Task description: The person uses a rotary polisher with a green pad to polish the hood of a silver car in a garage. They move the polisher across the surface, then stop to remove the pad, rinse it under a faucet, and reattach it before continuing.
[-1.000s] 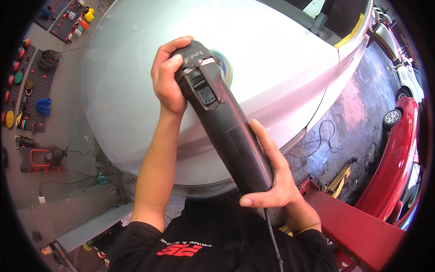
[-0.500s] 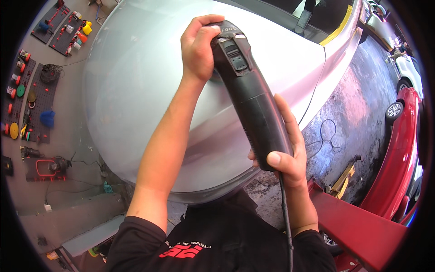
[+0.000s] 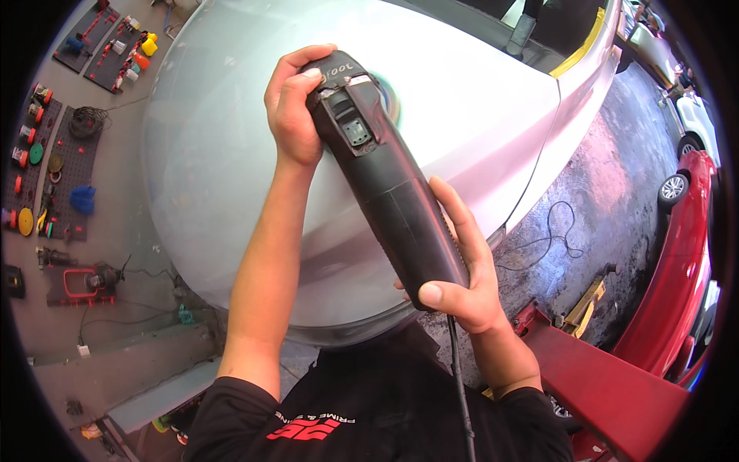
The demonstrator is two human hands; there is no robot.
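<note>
L hand (image 3: 296, 115) fingers wrap far end of blk power tool (image 3: 392, 204), R hand (image 3: 471, 296) fingers grip near end; tool over pale hood (image 3: 223, 200). Red beam (image 3: 604, 373) near R, pegboard (image 3: 77, 159) at L. Pad (image 3: 392, 96) mostly hidden behind tool, red car (image 3: 671, 262) cut off far R.

Black shirt (image 3: 377, 408) being worn here, sleeves (image 3: 227, 420) cut short, forearms (image 3: 265, 285) left bare, with a blocky red logo (image 3: 308, 431) and white lettering (image 3: 340, 420) printed up front.
</note>
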